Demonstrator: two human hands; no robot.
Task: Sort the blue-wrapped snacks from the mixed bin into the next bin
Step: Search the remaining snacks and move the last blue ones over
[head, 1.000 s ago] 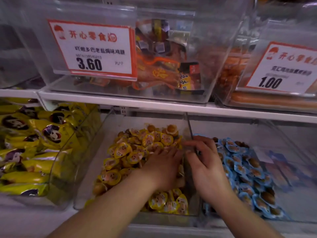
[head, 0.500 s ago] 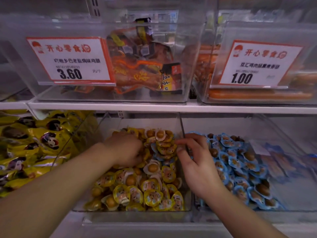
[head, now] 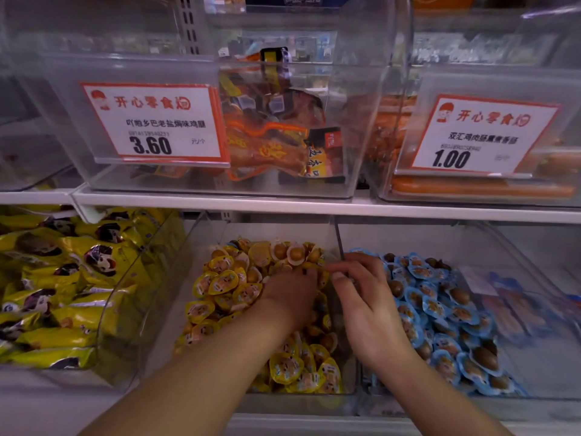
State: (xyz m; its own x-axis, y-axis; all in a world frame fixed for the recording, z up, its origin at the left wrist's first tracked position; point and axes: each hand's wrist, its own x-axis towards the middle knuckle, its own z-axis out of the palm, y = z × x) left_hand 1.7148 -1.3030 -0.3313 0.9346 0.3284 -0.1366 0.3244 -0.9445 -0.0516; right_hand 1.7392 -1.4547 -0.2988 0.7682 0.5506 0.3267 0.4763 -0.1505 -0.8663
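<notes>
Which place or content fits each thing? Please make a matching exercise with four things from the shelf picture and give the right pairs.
Things:
1. left hand
2. price tag 3.60
3. price tag 1.00
4. bin of blue-wrapped snacks

Places:
A. upper shelf, right bin front
B. lower shelf, far right
C. among the yellow-wrapped snacks in the middle lower bin
D. upper shelf, on the bin with orange packets

Pairs: 1-C, 2-D, 3-A, 4-B

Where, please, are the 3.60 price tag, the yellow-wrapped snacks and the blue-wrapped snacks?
3.60 price tag [head: 152,122]: head view, middle of the white card.
yellow-wrapped snacks [head: 224,283]: head view, one pack on the pile's left side.
blue-wrapped snacks [head: 440,306]: head view, middle of the pile.
</notes>
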